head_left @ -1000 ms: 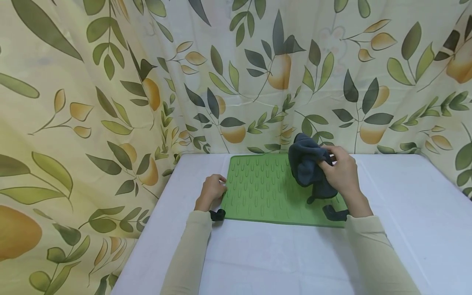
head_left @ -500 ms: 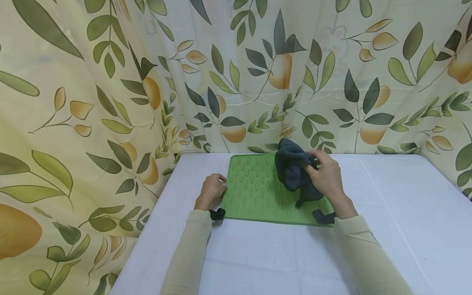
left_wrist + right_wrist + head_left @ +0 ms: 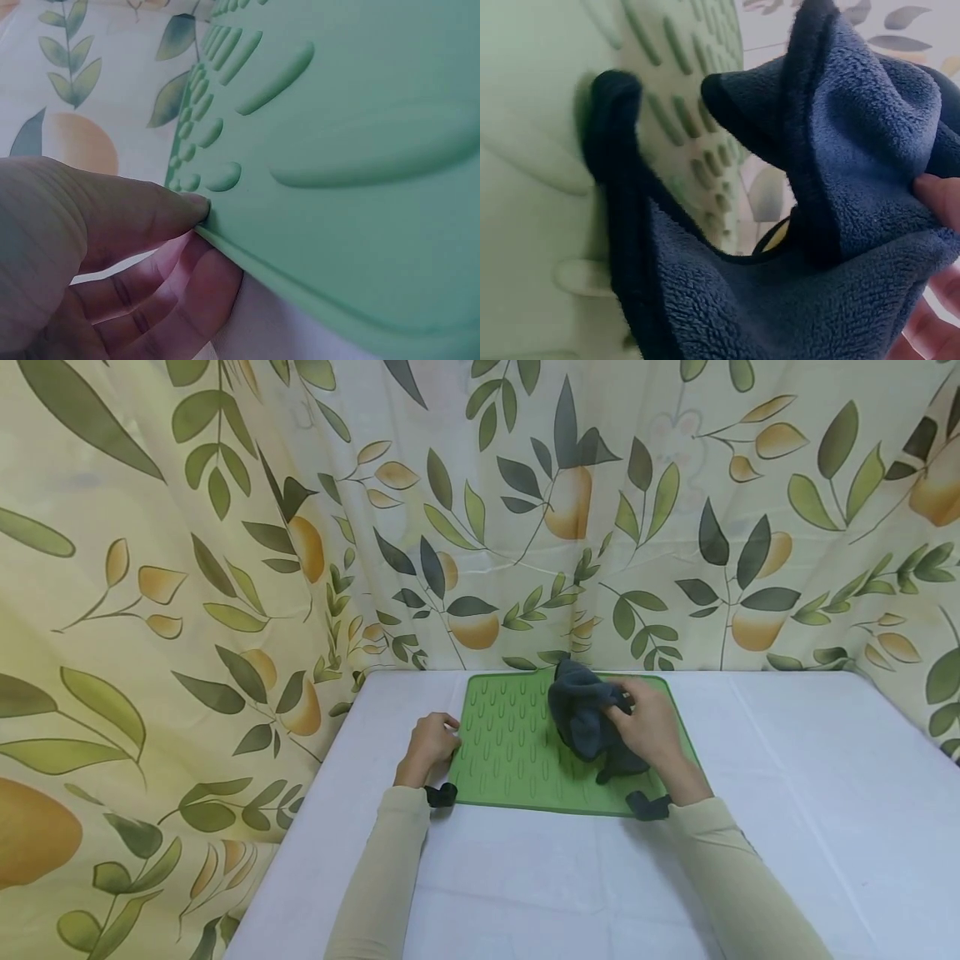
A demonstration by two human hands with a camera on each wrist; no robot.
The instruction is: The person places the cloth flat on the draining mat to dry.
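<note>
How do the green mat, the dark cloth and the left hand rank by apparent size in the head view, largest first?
1. green mat
2. dark cloth
3. left hand, only slightly smaller than the cloth, so that order is unsure.

**A:** ok quick count of what's on the white-clothed table (image 3: 825, 793) — how many mats?

**B:** just one, a green ribbed silicone mat (image 3: 510, 752). And one dark blue fleece cloth (image 3: 581, 714) on it.

**A:** hands?

**B:** two — one left hand (image 3: 429, 750), one right hand (image 3: 651, 731). Two cream long sleeves, and two small black wrist straps, one per wrist.

**A:** backdrop?

**B:** one leaf-and-fruit printed curtain (image 3: 225, 527), and the one table.
</note>
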